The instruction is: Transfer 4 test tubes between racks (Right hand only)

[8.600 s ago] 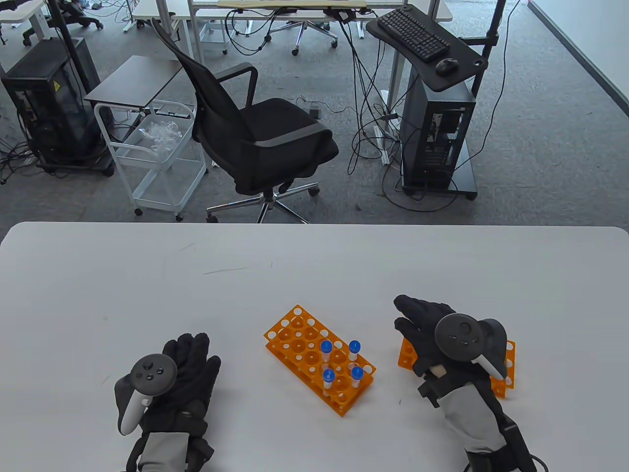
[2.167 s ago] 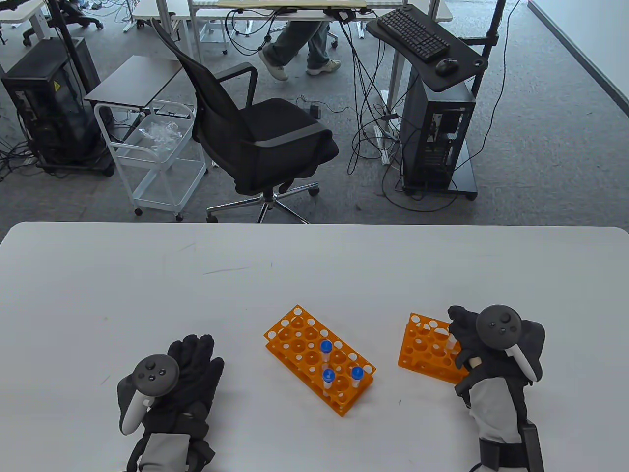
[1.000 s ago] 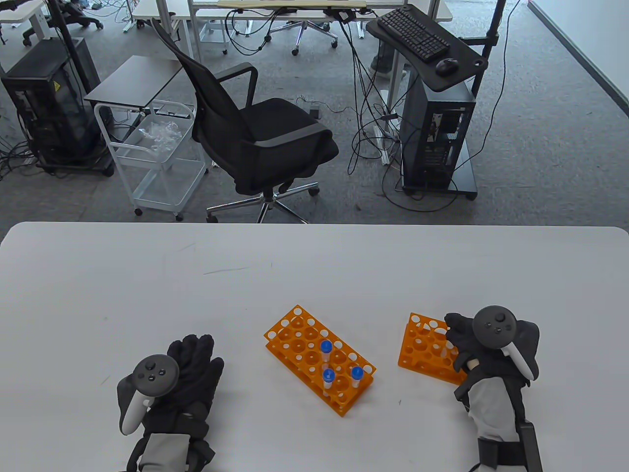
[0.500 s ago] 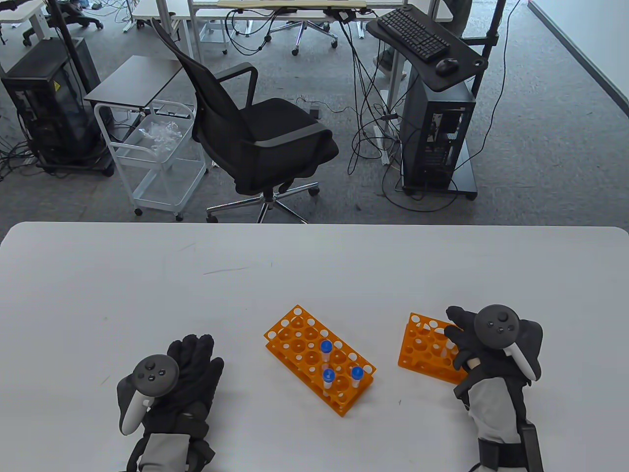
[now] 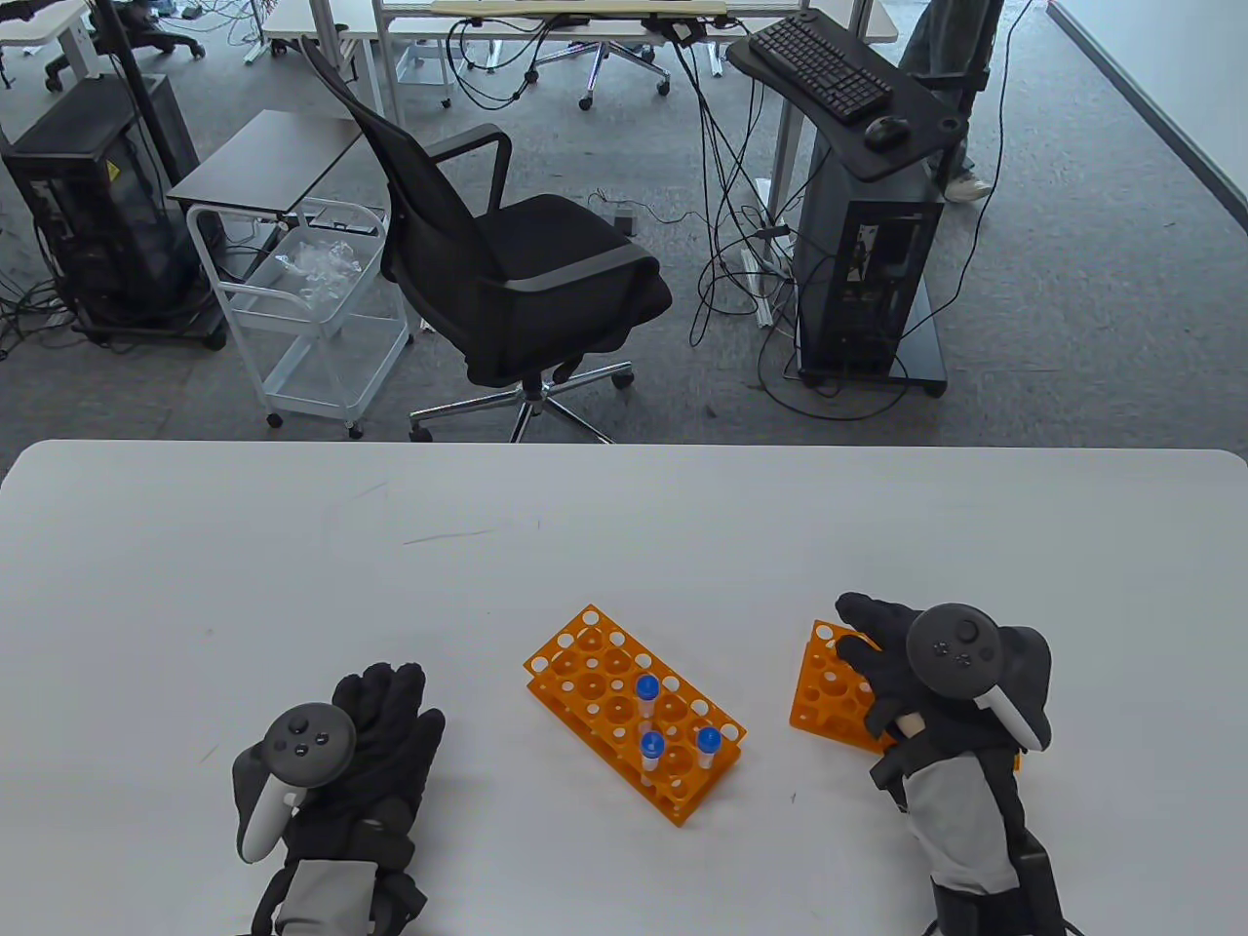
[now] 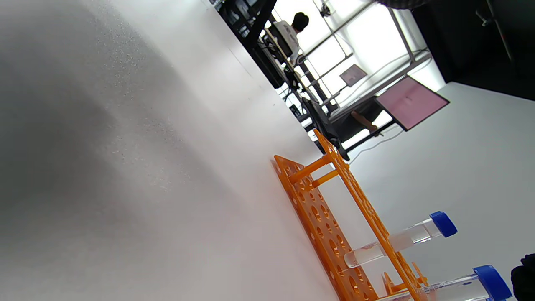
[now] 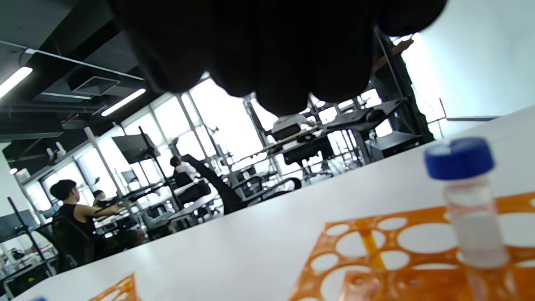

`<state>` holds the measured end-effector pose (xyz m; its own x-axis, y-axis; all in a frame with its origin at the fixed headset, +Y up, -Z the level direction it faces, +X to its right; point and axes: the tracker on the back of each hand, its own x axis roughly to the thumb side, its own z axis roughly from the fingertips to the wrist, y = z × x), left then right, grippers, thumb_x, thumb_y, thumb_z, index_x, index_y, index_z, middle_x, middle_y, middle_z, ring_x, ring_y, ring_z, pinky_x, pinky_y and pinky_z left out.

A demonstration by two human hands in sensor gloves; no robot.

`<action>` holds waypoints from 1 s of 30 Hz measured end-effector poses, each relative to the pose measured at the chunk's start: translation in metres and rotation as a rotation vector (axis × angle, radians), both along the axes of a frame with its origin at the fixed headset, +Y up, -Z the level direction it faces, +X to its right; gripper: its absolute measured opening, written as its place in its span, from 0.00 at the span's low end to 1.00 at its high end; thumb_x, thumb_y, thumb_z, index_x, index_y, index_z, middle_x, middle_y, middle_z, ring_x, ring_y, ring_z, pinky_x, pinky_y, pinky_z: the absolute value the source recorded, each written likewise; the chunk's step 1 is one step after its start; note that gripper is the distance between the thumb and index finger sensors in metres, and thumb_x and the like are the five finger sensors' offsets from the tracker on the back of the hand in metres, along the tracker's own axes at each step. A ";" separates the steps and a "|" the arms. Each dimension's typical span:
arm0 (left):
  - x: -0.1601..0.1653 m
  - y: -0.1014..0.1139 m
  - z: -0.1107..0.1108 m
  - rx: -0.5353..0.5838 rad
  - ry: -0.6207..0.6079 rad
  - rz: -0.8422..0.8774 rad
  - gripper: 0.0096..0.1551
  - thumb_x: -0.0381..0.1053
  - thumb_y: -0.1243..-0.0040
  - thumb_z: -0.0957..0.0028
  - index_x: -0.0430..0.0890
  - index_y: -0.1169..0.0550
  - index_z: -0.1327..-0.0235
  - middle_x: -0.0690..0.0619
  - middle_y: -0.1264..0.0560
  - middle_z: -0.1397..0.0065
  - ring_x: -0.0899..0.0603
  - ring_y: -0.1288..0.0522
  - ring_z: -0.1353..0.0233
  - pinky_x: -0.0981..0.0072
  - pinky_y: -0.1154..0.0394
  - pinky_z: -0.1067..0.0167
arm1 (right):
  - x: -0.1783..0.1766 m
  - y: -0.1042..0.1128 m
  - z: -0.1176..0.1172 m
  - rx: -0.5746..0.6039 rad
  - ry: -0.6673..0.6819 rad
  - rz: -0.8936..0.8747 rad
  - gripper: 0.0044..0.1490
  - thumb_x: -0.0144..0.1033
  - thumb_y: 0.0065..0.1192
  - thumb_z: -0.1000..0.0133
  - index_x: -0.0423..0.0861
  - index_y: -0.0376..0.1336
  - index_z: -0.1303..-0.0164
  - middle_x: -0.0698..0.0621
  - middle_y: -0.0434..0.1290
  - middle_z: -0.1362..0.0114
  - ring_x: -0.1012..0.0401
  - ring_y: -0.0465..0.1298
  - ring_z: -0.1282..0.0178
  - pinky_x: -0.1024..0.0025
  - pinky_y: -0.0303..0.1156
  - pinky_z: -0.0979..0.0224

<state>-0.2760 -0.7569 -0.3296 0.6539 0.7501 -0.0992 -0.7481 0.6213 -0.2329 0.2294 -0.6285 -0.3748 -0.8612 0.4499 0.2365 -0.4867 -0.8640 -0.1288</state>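
An orange rack point(image 5: 624, 702) in the middle of the table holds three blue-capped test tubes point(image 5: 651, 747); two of them show in the left wrist view point(image 6: 401, 240). A second orange rack point(image 5: 829, 687) lies to its right, partly under my right hand point(image 5: 863, 634). That hand hovers over it with fingers spread and holds nothing. In the right wrist view one blue-capped tube point(image 7: 468, 200) stands in this rack point(image 7: 376, 246), below my fingers point(image 7: 271, 50), apart from them. My left hand point(image 5: 375, 726) rests flat on the table, empty.
The white table point(image 5: 624, 526) stretches far beyond both racks. Past its far edge stand an office chair point(image 5: 507, 253), a white cart point(image 5: 312, 292) and a computer stand point(image 5: 868, 263).
My right hand has let go of the tube it was setting in the right rack and moved left and forward, fingers spreading. The left hand has not moved.
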 end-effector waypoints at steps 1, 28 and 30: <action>0.000 0.000 0.000 0.000 0.000 0.000 0.41 0.73 0.66 0.40 0.66 0.59 0.16 0.61 0.70 0.14 0.52 0.82 0.19 0.55 0.85 0.26 | -0.003 0.001 0.001 0.001 0.013 0.000 0.32 0.38 0.67 0.47 0.42 0.69 0.32 0.39 0.77 0.31 0.39 0.72 0.33 0.33 0.58 0.29; 0.000 0.000 0.000 0.000 0.000 0.000 0.41 0.73 0.66 0.40 0.66 0.59 0.16 0.61 0.70 0.14 0.52 0.82 0.19 0.55 0.85 0.26 | -0.092 -0.012 0.015 -0.075 0.320 0.127 0.33 0.40 0.68 0.47 0.42 0.68 0.32 0.38 0.77 0.32 0.39 0.73 0.34 0.33 0.58 0.28; 0.000 0.000 0.000 0.002 -0.002 0.001 0.41 0.73 0.66 0.40 0.66 0.59 0.16 0.61 0.70 0.14 0.52 0.82 0.19 0.55 0.85 0.26 | -0.095 -0.014 0.015 -0.085 0.329 0.134 0.33 0.40 0.68 0.47 0.42 0.69 0.32 0.38 0.77 0.32 0.39 0.73 0.34 0.33 0.58 0.28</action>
<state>-0.2760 -0.7569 -0.3297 0.6533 0.7509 -0.0963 -0.7483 0.6211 -0.2331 0.1343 -0.6429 -0.3595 -0.7979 0.3677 0.4777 -0.3716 -0.9239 0.0905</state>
